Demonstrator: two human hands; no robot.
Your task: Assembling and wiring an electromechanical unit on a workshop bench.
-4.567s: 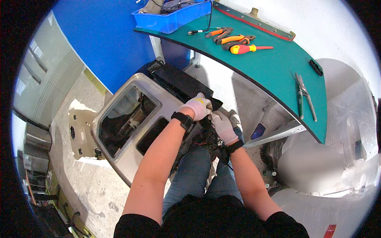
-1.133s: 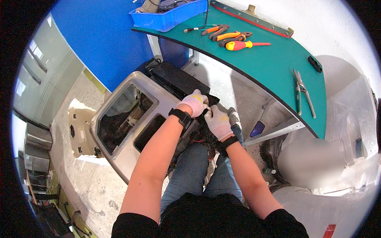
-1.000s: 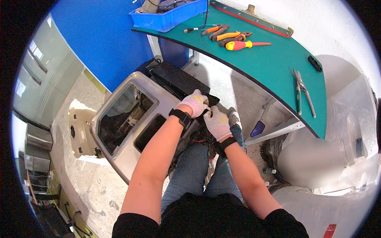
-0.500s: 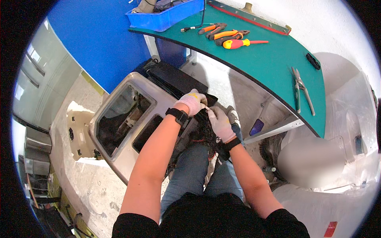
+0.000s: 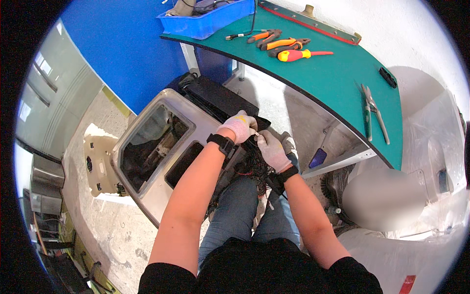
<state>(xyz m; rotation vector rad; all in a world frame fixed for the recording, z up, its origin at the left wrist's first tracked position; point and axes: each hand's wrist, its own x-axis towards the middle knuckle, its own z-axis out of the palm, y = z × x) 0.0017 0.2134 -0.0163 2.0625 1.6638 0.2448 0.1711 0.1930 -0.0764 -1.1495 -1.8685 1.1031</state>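
Note:
White work gloves cover both of my hands. My left hand (image 5: 240,126) has its fingers pinched together over the tangled dark wires (image 5: 252,159). Close on its right, my right hand (image 5: 272,151) is pinched too, its fingertips almost meeting the left ones. Whatever they grip is too small and covered to make out. The wires hang below the hands, above my knees. Left of them is a beige panel (image 5: 203,128) with window-like openings, and a long black box (image 5: 220,95) lies beyond.
A green-topped bench (image 5: 338,83) curves across the far right. On it are orange-handled pliers (image 5: 264,36), a red-and-yellow screwdriver (image 5: 293,55), snips (image 5: 372,110) and a blue bin (image 5: 210,22). Clear plastic sheeting (image 5: 421,122) stands at right. Another beige part (image 5: 100,157) lies on the floor.
My hands stay pinched together at nearly the same spot over the wires. The whole view has shifted very slightly; nothing else has visibly moved.

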